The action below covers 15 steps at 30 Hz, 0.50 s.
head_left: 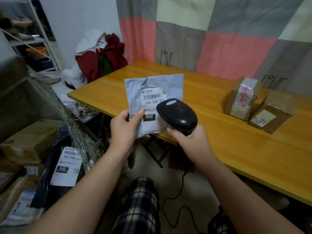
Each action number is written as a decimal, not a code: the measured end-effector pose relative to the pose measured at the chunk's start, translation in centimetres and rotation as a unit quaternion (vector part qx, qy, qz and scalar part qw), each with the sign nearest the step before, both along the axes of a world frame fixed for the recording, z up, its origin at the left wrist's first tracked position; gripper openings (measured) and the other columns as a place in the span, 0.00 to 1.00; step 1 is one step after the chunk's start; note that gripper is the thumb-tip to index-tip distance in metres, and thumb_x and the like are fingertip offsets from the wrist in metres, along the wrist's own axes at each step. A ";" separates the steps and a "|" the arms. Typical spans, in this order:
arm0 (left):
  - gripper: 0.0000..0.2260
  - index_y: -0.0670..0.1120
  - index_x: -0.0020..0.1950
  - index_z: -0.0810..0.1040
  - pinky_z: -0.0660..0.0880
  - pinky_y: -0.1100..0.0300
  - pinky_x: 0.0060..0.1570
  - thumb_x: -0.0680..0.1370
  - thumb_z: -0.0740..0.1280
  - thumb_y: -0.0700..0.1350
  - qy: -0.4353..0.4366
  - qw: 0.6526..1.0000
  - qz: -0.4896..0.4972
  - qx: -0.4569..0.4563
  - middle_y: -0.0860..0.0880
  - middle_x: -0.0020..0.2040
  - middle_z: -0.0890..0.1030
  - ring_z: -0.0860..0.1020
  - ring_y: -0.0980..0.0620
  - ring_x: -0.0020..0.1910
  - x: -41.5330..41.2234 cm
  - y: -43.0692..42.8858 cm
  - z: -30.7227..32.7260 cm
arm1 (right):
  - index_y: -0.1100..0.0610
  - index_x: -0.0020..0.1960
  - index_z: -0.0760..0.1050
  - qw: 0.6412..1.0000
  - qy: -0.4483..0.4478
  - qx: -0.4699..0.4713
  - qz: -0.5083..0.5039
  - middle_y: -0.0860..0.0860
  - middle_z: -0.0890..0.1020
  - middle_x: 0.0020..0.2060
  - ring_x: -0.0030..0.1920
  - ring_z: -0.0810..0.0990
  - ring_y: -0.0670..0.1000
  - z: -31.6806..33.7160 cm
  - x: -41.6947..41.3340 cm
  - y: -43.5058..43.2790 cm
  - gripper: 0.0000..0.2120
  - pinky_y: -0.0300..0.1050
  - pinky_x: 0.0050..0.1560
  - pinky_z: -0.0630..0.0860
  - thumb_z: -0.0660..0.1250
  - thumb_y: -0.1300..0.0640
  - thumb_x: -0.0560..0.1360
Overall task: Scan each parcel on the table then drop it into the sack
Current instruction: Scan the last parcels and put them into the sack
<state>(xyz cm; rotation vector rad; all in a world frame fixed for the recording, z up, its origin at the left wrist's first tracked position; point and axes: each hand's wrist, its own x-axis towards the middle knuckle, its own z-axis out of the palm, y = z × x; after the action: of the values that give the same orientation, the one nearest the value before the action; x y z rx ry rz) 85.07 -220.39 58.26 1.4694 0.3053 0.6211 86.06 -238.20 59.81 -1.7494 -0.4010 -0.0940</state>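
We see left hand pinching grey parcel upright over worktop edge, right hand gripping scanner at its 4 o'clock. Risk, we judge: creased label, scanner overlapping it, misread.

Bare forearms; checked trousers (navy and cream)

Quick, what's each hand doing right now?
Left hand: grips the grey mailer parcel, thumb on its label.
Right hand: grips the black scanner, aimed at that label.
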 end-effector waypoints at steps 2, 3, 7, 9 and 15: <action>0.03 0.53 0.45 0.81 0.78 0.57 0.41 0.76 0.70 0.44 0.008 0.997 0.065 0.035 0.54 0.41 0.84 0.82 0.58 0.41 -3.9 2.4 -0.4 | 0.57 0.53 0.80 0.999 0.007 -0.021 0.037 0.46 0.84 0.44 0.44 0.80 0.37 -0.1 -0.9 2.2 0.12 0.29 0.43 0.72 0.75 0.57 0.70; 0.03 0.52 0.48 0.80 0.78 0.59 0.41 0.77 0.69 0.44 0.003 0.995 0.093 0.041 0.55 0.43 0.84 0.82 0.58 0.42 -6.1 3.5 -0.6 | 0.57 0.53 0.80 0.998 0.015 -0.036 0.054 0.46 0.83 0.43 0.42 0.79 0.36 -0.3 -1.5 3.4 0.12 0.28 0.41 0.72 0.75 0.57 0.70; 0.04 0.52 0.53 0.76 0.80 0.59 0.44 0.79 0.66 0.44 0.018 0.972 0.220 0.077 0.54 0.48 0.81 0.81 0.58 0.46 -14.4 9.3 -1.9 | 0.50 0.53 0.77 0.989 0.046 -0.065 0.125 0.39 0.81 0.44 0.43 0.77 0.31 -2.1 -4.3 8.4 0.14 0.24 0.43 0.71 0.76 0.57 0.69; 0.03 0.54 0.50 0.76 0.80 0.50 0.49 0.79 0.67 0.46 0.042 0.960 0.259 0.099 0.51 0.49 0.81 0.81 0.53 0.48 -17.1 12.4 -2.7 | 0.50 0.59 0.76 0.981 0.073 -0.104 0.150 0.44 0.82 0.50 0.51 0.78 0.38 -3.8 -5.4 11.0 0.20 0.31 0.49 0.72 0.76 0.54 0.69; 0.07 0.42 0.44 0.74 0.72 0.53 0.40 0.78 0.67 0.44 0.180 0.913 0.275 0.243 0.50 0.38 0.78 0.77 0.46 0.40 -19.6 17.8 -5.4 | 0.54 0.62 0.74 0.959 0.070 -0.241 0.134 0.53 0.77 0.59 0.58 0.77 0.54 -10.5 -7.7 16.8 0.27 0.49 0.56 0.75 0.76 0.45 0.68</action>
<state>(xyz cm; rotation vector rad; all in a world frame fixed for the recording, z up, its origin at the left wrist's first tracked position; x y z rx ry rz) 65.50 -202.59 52.91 2.0001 0.9273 0.9185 78.34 -221.36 49.28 -2.1436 -0.5867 0.3486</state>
